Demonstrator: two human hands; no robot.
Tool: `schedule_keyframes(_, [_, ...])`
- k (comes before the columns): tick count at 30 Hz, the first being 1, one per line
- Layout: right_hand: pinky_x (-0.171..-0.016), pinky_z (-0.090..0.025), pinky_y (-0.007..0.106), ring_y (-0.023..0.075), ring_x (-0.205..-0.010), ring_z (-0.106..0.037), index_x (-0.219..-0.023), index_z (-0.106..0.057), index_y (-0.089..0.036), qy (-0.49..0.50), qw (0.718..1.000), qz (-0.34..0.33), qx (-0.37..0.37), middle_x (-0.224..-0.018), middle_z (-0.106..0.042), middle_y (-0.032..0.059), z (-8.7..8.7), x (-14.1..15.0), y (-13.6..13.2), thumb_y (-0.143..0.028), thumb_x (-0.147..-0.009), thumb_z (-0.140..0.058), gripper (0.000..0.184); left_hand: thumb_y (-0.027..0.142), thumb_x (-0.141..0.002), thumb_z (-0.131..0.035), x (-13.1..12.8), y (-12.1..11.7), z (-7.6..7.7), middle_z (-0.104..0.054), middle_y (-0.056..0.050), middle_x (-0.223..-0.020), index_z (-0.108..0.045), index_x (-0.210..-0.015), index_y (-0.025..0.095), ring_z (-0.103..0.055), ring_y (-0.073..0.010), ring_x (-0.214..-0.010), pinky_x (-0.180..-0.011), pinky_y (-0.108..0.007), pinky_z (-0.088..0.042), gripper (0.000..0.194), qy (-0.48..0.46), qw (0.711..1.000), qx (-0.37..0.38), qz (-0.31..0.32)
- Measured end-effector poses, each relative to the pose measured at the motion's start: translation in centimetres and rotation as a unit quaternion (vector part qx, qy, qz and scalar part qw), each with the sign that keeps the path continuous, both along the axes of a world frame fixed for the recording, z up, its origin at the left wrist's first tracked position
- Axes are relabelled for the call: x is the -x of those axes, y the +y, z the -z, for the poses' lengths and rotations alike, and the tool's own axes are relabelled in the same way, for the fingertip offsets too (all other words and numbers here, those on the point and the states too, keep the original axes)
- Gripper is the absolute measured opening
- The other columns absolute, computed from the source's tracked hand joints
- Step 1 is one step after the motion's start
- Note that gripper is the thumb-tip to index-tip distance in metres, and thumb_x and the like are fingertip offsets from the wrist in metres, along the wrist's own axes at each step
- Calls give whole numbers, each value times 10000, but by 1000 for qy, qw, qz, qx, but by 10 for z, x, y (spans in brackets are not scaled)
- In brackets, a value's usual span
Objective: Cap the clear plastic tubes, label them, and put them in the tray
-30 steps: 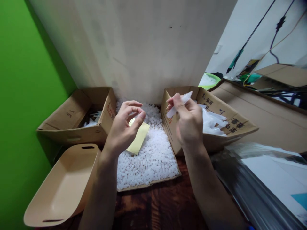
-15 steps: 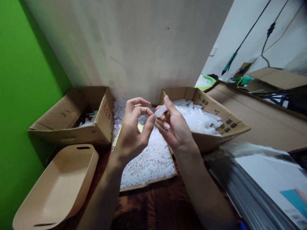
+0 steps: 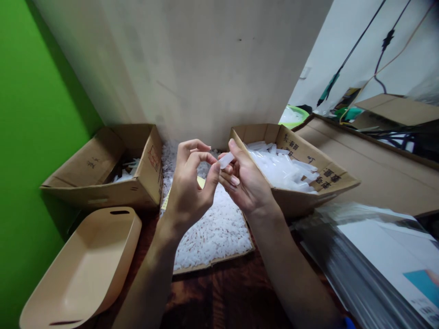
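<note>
My right hand (image 3: 252, 187) grips a short, translucent white plastic tube (image 3: 226, 160) between thumb and fingers. At the tube's left end, my left hand (image 3: 190, 183) pinches thumb and forefinger together, its other fingers curled above. Whatever sits in that pinch is too small to make out. Below both hands, a heap of small white pieces (image 3: 216, 233) covers a cardboard sheet. Many similar white tubes (image 3: 281, 169) fill the open carton (image 3: 334, 180) on the right. A few pale pieces (image 3: 126, 173) lie inside the left carton (image 3: 103, 194).
A cream plastic basket (image 3: 91, 265) stands at the lower left, near the green wall (image 3: 20, 137). Clear plastic bags (image 3: 346, 256) lie at the right, below a larger cardboard box (image 3: 370, 169). A grey board (image 3: 192, 64) rises behind the cartons.
Both hands and the tube have shifted very slightly left. The pinch at the tube's end and the right hand's grip look much the same.
</note>
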State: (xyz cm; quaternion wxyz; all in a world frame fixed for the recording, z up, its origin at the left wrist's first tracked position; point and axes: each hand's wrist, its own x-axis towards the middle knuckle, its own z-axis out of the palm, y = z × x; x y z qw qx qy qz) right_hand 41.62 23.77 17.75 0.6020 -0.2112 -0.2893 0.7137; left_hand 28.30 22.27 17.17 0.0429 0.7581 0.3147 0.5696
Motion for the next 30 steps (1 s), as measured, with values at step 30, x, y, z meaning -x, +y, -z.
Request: schedule_keyframes(30, [-265, -236, 161, 28, -287, -245, -590, -613, -167, -53, 998, 41, 12, -390, -393, -79, -12, 5, -15, -320, -898, -701, 355, 312, -740, -938, -2, -17, -13, -776, -19, -823, -851, -860, 257, -719, -159, -748, -696, -290, -630, 158, -184, 964, 185, 59])
